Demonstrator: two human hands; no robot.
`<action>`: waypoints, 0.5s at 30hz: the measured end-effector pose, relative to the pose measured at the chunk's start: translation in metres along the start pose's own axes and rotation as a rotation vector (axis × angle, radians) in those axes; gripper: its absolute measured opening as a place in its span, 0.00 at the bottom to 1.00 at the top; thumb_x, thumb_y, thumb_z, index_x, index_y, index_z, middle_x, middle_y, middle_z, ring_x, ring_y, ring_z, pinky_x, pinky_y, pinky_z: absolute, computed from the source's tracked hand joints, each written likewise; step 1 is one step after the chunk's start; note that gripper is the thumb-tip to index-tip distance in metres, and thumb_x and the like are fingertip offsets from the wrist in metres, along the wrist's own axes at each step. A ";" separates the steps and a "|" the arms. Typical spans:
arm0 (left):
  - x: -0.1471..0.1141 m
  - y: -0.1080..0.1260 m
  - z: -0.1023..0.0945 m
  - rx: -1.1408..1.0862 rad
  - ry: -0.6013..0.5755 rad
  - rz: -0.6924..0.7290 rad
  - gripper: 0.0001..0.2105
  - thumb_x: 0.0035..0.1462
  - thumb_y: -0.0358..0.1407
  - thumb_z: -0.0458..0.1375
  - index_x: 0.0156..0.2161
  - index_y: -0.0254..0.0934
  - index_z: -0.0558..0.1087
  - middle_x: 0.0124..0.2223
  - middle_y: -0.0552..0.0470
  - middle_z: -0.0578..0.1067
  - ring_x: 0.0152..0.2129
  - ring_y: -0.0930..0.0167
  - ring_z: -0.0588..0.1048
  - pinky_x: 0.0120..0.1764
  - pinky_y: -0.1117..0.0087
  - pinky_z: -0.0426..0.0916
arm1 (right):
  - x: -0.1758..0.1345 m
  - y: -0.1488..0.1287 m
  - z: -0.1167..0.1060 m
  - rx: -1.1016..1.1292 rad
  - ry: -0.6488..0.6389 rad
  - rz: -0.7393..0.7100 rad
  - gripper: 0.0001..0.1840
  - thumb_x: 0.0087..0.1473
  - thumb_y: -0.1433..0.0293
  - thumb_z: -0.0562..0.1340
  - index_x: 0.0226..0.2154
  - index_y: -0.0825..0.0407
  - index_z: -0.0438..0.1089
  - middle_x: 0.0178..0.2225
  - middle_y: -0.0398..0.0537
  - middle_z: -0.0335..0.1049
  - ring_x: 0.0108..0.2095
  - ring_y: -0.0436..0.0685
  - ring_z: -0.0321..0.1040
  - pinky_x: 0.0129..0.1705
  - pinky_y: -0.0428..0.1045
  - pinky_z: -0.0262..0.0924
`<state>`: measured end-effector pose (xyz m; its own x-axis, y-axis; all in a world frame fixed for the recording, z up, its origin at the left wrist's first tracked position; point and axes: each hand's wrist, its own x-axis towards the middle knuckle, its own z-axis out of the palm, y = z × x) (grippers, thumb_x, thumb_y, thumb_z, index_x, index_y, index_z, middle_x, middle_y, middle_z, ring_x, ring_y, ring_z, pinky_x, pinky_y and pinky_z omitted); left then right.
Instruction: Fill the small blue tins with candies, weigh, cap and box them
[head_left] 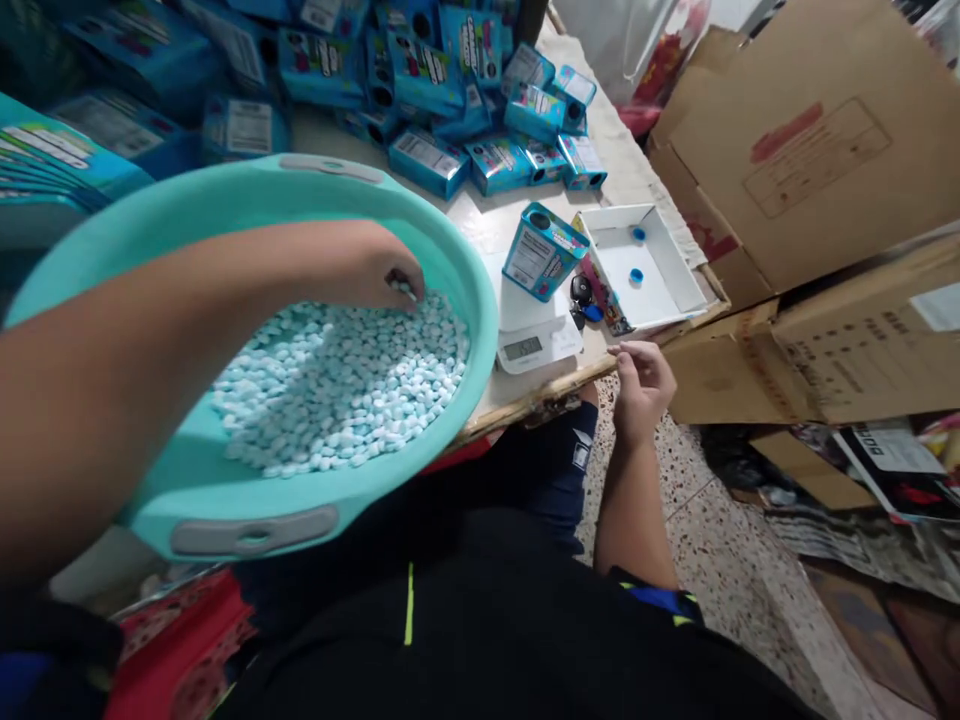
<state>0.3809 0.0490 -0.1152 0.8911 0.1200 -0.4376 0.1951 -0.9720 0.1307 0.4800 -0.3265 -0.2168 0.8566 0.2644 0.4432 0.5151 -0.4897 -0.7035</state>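
Observation:
My left hand (379,268) is inside a turquoise basin (480,330), curled shut on several pale blue candies that peek out between the fingers. Beneath it lies a heap of small white and pale blue candies (352,390). To the right, a white digital scale (551,345) carries an upright blue box (544,250) with a dark round hole in its top. The reading on its display is too unclear to tell. My right hand (643,385) hovers by the table's front edge, thumb and fingers drawn together; whatever they hold, if anything, is too small to make out.
A white open tray (660,270) with two blue caps (636,276) and a bunch of keys (582,295) sit right of the scale. Many blue boxes (427,75) pile up at the back. Cardboard boxes (825,150) crowd the right side.

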 end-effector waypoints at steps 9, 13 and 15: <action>-0.011 -0.022 -0.014 -0.066 0.264 -0.182 0.34 0.61 0.59 0.52 0.58 0.34 0.79 0.43 0.57 0.82 0.38 0.81 0.67 0.42 0.76 0.54 | 0.018 -0.006 0.052 0.211 0.005 0.257 0.16 0.61 0.58 0.58 0.45 0.51 0.72 0.40 0.54 0.77 0.40 0.59 0.76 0.43 0.54 0.73; -0.025 -0.003 -0.029 -0.132 0.493 -0.091 0.37 0.63 0.60 0.45 0.57 0.31 0.80 0.45 0.54 0.81 0.40 0.77 0.71 0.45 0.72 0.60 | 0.010 -0.006 0.053 0.127 0.058 0.190 0.15 0.61 0.59 0.58 0.42 0.51 0.73 0.40 0.54 0.77 0.40 0.58 0.74 0.46 0.54 0.71; -0.027 0.013 -0.036 -0.143 0.616 0.031 0.35 0.64 0.56 0.46 0.55 0.29 0.81 0.46 0.51 0.81 0.42 0.73 0.75 0.47 0.69 0.62 | 0.006 -0.006 0.054 0.053 0.081 0.125 0.15 0.62 0.60 0.57 0.43 0.51 0.73 0.40 0.54 0.76 0.41 0.58 0.73 0.46 0.54 0.70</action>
<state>0.3743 0.0403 -0.0698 0.9614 0.2273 0.1550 0.1799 -0.9456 0.2711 0.4842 -0.2769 -0.2403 0.9099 0.1356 0.3920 0.4075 -0.4693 -0.7834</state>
